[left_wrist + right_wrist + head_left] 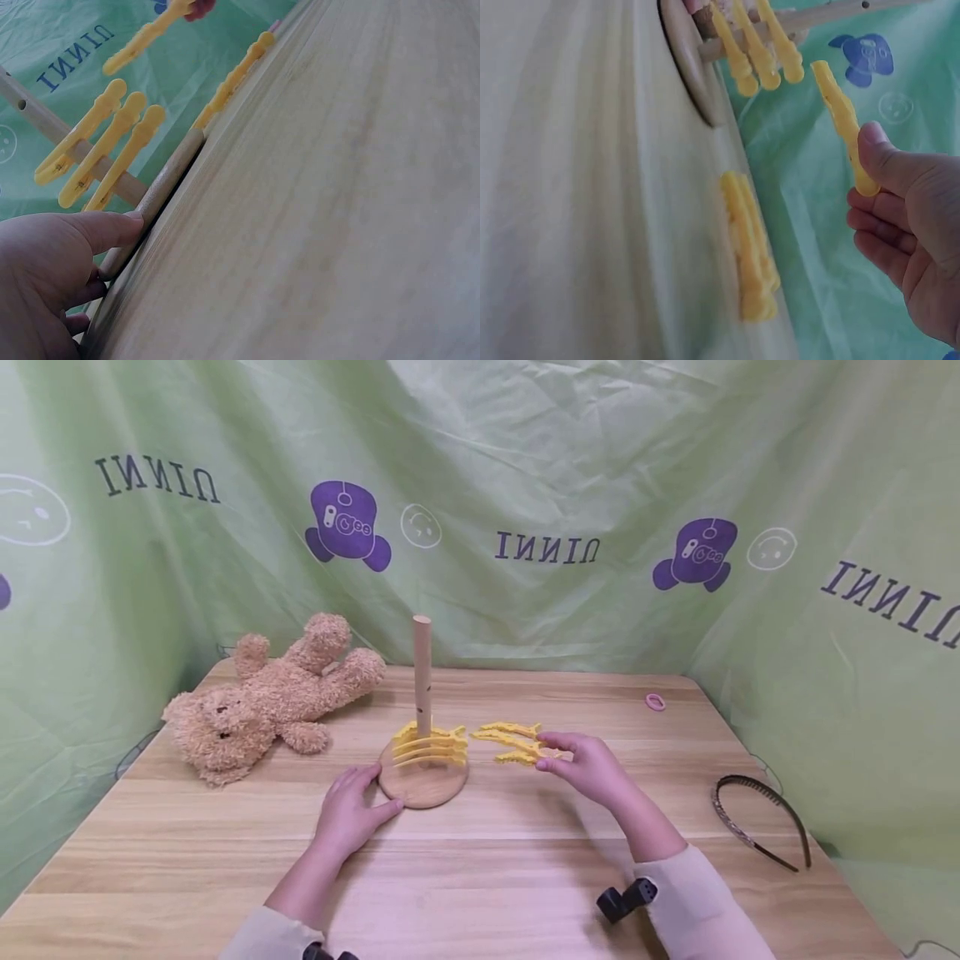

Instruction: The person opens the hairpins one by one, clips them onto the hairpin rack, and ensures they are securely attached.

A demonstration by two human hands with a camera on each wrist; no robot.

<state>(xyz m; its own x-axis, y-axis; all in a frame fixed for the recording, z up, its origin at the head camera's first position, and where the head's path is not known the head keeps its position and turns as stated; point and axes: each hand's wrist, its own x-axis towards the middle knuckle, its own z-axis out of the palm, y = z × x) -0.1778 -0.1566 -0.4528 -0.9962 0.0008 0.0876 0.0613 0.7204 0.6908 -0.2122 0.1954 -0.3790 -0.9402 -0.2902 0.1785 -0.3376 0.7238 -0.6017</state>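
A wooden stand (422,789) with a round base and an upright dowel is on the table. Several yellow alligator hair clips are in view; three clips (103,150) are stacked on the dowel's lower part. My left hand (348,818) grips the base's left front rim, thumb at the front. My right hand (588,768) pinches one yellow clip (841,116) between thumb and fingers at its lever end, raised above the table, its tip toward the stand. Two more clips (748,251) lie on the table to the right of the stand, under the right hand.
A brown teddy bear (277,697) lies on its back at the left. A small pink ring (655,702) lies at the back right, and a dark headband (759,818) nearer on the right. Green printed fabric (465,460) surrounds the wooden table (187,868).
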